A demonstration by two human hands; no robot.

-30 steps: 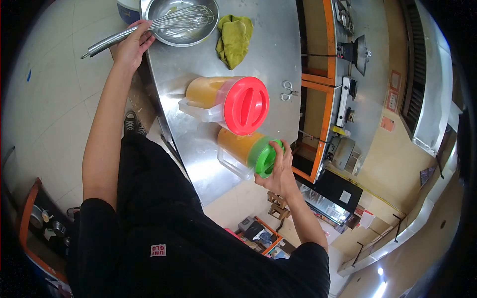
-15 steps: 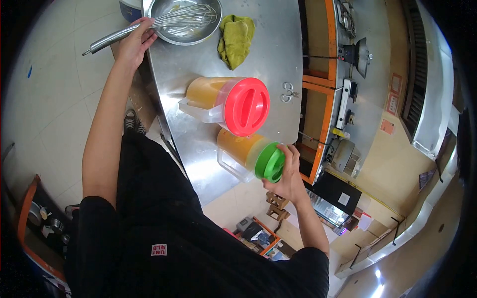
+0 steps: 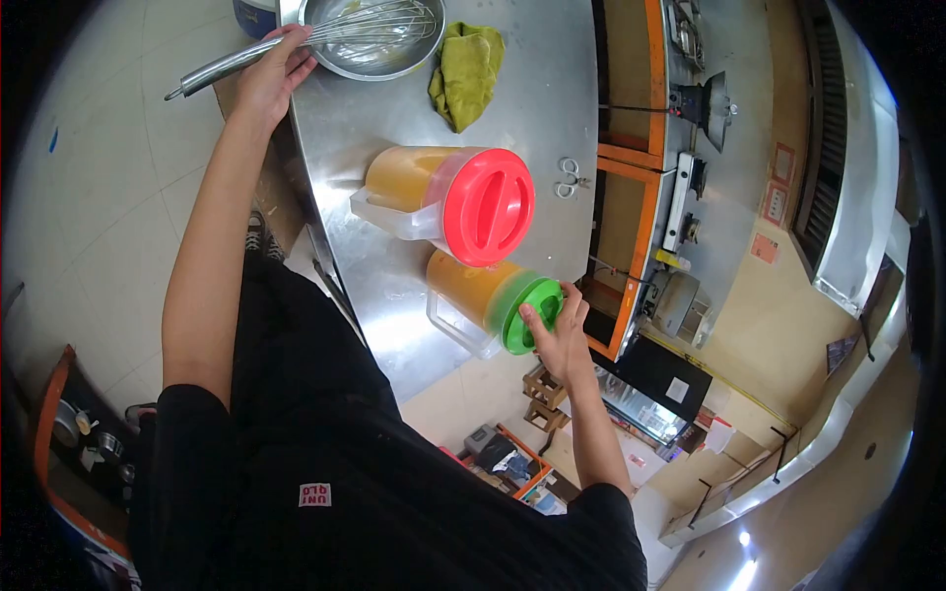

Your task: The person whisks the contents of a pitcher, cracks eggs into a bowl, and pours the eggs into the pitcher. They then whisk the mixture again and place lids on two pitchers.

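My left hand (image 3: 268, 81) is closed at the rim of a metal mixing bowl (image 3: 379, 73), pinching the handle of a wire whisk (image 3: 232, 66). The whisk's wires lie in the bowl over a wet residue. My right hand (image 3: 562, 335) grips the green lid (image 3: 532, 317) of a clear pitcher (image 3: 473, 286) of orange-yellow liquid, thumb on top and fingers round the edge. Beside it stands a larger pitcher (image 3: 404, 177) of similar liquid with a red lid (image 3: 488, 207). Both pitchers have clear handles and stand on the steel table (image 3: 384, 305).
A green cloth (image 3: 466, 79) lies by the bowl. White-handled scissors (image 3: 568, 179) rest near the table's far edge. Beyond are an orange-framed counter (image 3: 631, 246), a stove (image 3: 683, 202) and a wok (image 3: 717, 113). A blue-and-white bucket (image 3: 256, 18) stands beside the table.
My right hand has turned on the green lid; its thumb has come from the side onto the top. The lid has turned slightly. My left hand keeps its hold.
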